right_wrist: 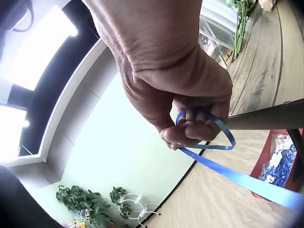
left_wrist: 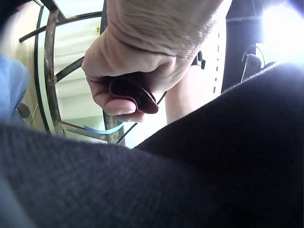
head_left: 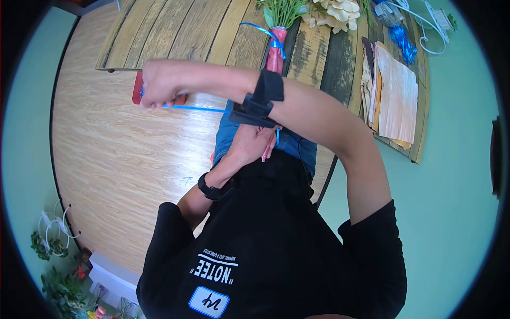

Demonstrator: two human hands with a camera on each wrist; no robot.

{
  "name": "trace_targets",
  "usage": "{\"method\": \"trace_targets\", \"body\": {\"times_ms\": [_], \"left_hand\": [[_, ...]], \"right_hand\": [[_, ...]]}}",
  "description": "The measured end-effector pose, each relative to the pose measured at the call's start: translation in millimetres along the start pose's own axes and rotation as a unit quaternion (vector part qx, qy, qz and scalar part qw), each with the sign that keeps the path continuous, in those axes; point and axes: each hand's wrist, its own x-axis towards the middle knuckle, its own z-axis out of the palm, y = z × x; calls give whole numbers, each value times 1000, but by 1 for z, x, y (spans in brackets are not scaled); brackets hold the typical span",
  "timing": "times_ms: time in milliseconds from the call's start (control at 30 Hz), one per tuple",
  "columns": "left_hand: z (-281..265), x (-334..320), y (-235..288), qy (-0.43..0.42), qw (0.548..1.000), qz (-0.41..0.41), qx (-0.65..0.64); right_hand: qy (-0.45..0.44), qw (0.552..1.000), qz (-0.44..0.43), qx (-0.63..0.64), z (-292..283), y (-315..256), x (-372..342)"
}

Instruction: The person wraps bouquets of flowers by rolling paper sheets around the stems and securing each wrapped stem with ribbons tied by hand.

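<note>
My left hand is at my lap and grips the lower end of a bouquet's pink paper wrap. In the left wrist view, my fingers curl round the wrap's rolled open end. Green stems and leaves stick out of its far end over the table, with a blue ribbon bow near the top. My right hand is stretched across to the left and pinches a blue ribbon, one loop circling the fingers. The ribbon runs taut back toward the bouquet; my right forearm and wrist camera hide the wrap's middle.
The wooden table spans the front. On its right lie folded sheets of wrapping paper, a blue ribbon bundle and cream flowers. A red box with blue shreds stands on the floor beyond my right hand.
</note>
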Motion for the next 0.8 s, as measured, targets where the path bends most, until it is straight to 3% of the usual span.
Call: {"method": "trace_targets", "body": {"times_ms": [200, 267, 333, 400, 467, 533, 600, 667, 800], "left_hand": [[0, -5, 2, -23, 1000, 11, -10], [2, -9, 6, -37, 999, -10, -28], [3, -12, 3, -39, 999, -10, -32], [3, -14, 3, -53, 997, -23, -45], [1, -18, 9, -59, 996, -27, -56], [-1, -19, 16, -62, 996, -26, -65], [-2, -22, 21, -71, 994, -34, -71], [-4, -23, 24, -75, 994, -33, -71], [-4, -23, 34, -97, 992, -39, -75]], "right_hand": [[4, 992, 8, -123, -4, 24, 9], [129, 965, -9, -228, -20, 29, -16], [172, 957, -31, -233, -37, 24, -59], [343, 888, -257, -167, -44, 50, -96], [312, 935, -159, -52, -52, 44, -164], [364, 919, -116, 97, -39, 72, -210], [350, 913, -37, 207, -19, 124, -243], [311, 899, -13, 308, 17, 173, -252], [299, 886, 3, 355, 68, 219, -233]]}}
